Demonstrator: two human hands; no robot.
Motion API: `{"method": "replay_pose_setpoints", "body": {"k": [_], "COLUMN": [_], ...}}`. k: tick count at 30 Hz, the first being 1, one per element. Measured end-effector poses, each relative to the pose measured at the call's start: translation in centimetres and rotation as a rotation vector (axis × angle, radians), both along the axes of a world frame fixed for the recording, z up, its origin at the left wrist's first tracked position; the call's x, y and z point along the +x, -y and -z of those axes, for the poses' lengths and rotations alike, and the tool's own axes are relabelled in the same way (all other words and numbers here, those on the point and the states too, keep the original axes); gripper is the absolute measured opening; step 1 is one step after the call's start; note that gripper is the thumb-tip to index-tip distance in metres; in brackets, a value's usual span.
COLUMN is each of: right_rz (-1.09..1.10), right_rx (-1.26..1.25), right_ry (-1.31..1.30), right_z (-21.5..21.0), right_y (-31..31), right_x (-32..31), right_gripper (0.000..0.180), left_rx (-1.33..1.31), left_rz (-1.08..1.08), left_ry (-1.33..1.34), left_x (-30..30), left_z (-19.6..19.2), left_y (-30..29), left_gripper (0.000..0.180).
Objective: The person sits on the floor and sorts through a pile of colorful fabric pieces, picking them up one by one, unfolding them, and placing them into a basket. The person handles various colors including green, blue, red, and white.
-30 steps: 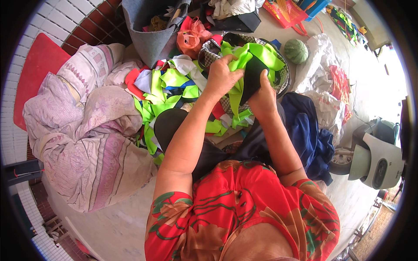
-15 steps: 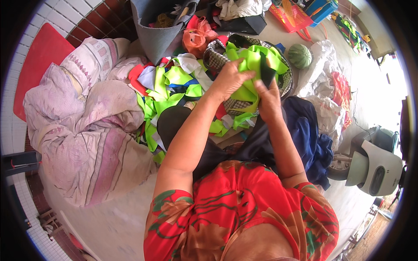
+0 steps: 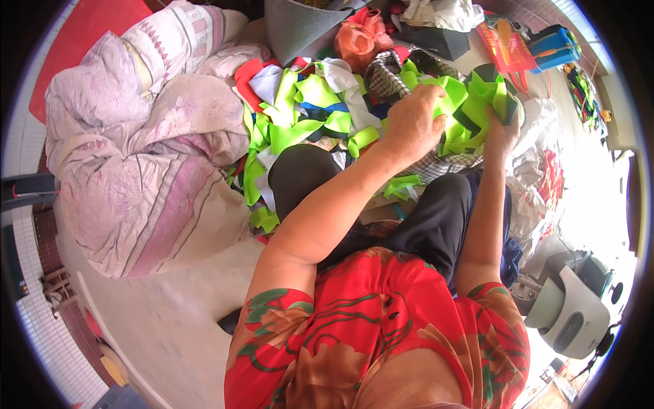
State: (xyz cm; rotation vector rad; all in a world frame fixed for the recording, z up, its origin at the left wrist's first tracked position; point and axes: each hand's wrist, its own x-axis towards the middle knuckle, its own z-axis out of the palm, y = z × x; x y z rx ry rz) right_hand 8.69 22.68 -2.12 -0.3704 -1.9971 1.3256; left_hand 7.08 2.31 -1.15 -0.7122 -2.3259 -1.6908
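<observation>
The biggest thing in view is the large pale pink and lilac bundle of quilted cloth (image 3: pixel 146 146), which lies well to the left of both hands and plays no part in the grip. Next in size is the loose heap of neon green, white and red fabric strips (image 3: pixel 293 112), spread just to the left of the fingers and reaching under them. Smaller is the neon green and black piece of fabric (image 3: pixel 470 112) which the person holds up, above a checked woven basket (image 3: pixel 385 78) whose rim shows just beyond the left knuckles.

The left hand (image 3: pixel 415 123) lies on the green piece with the fingers curled together over a fold of it. The right hand (image 3: pixel 503 129) holds the far side of the same piece, where a black patch shows; its fingertips are hidden behind the cloth, so I cannot tell how tightly they close.

To handle this piece well, I judge that both hands should keep the cloth stretched between them, so that the edges stay visible. The left fingers should pinch only one layer, because loose strips from the heap lie very near and could be caught together with it.
</observation>
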Motion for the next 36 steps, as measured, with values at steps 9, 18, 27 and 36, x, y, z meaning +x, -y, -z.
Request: {"method": "replay_pose_setpoints", "body": {"k": [9, 18, 27, 36], "right_rz": [-0.277, -1.133, -1.095, -1.156], "right_rx": [0.413, 0.492, 0.428, -0.546], "right_ry": [0.558, 0.505, 0.388, 0.272], "right_z": [10.7, 17.4, 21.5, 12.4], "right_y": [7.3, 23.7, 24.0, 15.2], "right_x": [-3.8, -5.1, -5.7, -7.2], "right_gripper": [0.051, 0.069, 0.034, 0.011], "left_rx": [-0.038, 0.058, 0.083, 0.13], "left_rz": [0.019, -0.036, -0.072, -0.096], "left_ry": [0.014, 0.014, 0.029, 0.019], "left_x": [-0.4, -1.0, -1.3, -1.3], "left_z": [-1.3, -2.2, -2.3, -2.5], "left_y": [-0.6, 0.2, 0.7, 0.4], "left_gripper": [0.009, 0.007, 0.005, 0.005]}}
